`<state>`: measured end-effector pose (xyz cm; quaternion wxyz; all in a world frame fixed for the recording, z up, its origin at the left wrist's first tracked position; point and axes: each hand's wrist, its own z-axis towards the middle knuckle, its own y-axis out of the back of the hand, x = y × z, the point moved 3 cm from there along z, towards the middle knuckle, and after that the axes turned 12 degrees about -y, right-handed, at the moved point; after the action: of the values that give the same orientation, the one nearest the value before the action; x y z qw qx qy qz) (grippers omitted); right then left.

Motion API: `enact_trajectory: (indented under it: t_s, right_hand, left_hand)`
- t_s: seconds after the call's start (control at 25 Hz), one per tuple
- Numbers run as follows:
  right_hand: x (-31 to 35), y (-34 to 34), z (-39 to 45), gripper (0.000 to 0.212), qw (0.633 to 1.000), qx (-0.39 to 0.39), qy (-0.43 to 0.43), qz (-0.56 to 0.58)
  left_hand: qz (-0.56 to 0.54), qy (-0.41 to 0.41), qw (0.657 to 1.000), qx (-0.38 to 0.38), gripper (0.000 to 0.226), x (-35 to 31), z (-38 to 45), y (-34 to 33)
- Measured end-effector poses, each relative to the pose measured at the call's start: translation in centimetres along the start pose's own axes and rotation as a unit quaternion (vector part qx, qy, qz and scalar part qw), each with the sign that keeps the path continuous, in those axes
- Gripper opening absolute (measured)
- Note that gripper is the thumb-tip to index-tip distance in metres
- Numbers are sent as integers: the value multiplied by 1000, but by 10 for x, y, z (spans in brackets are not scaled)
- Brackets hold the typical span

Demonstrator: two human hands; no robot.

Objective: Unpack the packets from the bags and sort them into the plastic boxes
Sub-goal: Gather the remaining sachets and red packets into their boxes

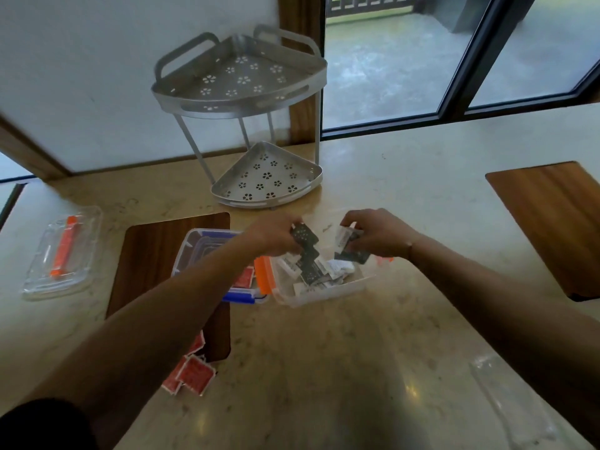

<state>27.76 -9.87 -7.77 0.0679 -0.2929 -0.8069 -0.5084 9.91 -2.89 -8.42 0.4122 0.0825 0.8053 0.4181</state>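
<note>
Head view shows a pale stone tabletop (373, 336) running out to a dark-framed window (454, 60) at one o'clock and a white wall at eleven. Its near half lies bare, apart from a limp clear bag (516, 407) at five o'clock. A two-tier metal corner rack (246, 92) stands at twelve o'clock against the wall, both shelves bare. Two dark wooden boards sit on the stone: one (152, 254) at nine o'clock, another (552, 222) at three, near the edge.

At centre, the orange-clipped box (324, 293) holds a heap of dark and white packets (311, 271). Touching its left side is the blue-clipped box (207, 245), resting partly on the left board, with red packets (243, 277) inside, mostly hidden by the forearm. A clear lid with an orange strip (61, 251) lies well apart at nine o'clock. More loose red packets (191, 375) lie at seven o'clock, by the near end of the left board.

Both arms reach over the orange-clipped box. The left hand (276, 235) pinches a dark spotted packet (303, 237) above the heap. The right hand (380, 235) grips a small clutch of dark and white packets (349, 245), just over the box's far side.
</note>
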Motion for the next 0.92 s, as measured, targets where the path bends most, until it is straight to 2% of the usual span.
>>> enact_trajectory:
  t_s: [0.16, 0.28, 0.4, 0.6, 0.8, 0.92]
  right_hand:
    - [8, -22, 39, 51, 988, 51, 1, -144]
    - [6, -52, 57, 59, 958, 117, 13, -262]
    - [0, -77, 69, 57, 941, 161, 20, -298]
    - [-11, -89, 73, 37, 952, 109, 46, -284]
    - [-15, -89, 66, 36, 964, 27, 76, -255]
    - [-12, -84, 57, 45, 971, 11, 63, -229]
  left_hand:
    - [126, 51, 990, 37, 26, 5, 38, -30]
    - [131, 94, 983, 92, 27, 17, 50, -64]
    - [143, 120, 972, 139, 24, 29, 53, -85]
    - [158, 110, 975, 113, 28, 36, 53, -101]
    - [174, 83, 979, 69, 33, 34, 51, -108]
    - [174, 68, 981, 47, 43, 28, 47, -102]
